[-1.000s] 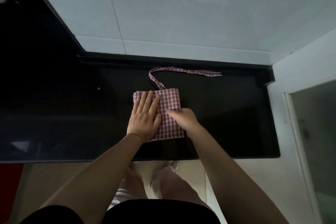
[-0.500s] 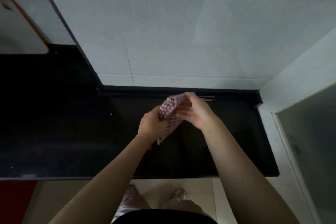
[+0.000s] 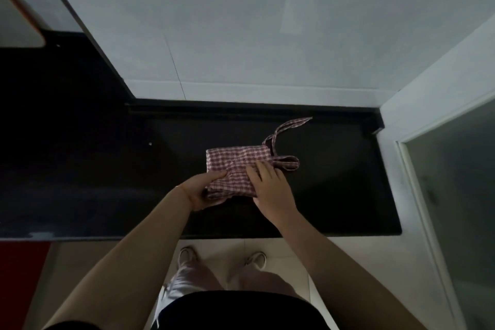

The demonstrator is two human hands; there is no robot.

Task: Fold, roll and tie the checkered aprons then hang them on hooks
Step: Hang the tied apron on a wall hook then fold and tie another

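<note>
Bare forearms with no sleeves reaching the wrists, a thin orange-toned band (image 3: 179,187) at the left wrist just behind the grip, black top (image 3: 235,311) at the frame's bottom, pale pinkish trousers (image 3: 249,280), light shoes (image 3: 187,254) on a tiled floor

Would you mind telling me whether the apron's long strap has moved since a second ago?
Yes. The strap now leaves the folded apron at its right corner and angles toward the counter's back ledge; earlier it looped from the top-left.

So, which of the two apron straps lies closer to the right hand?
The looped strap beside the right hand, at the folded apron's right edge. The other strap runs away toward the wall.
</note>
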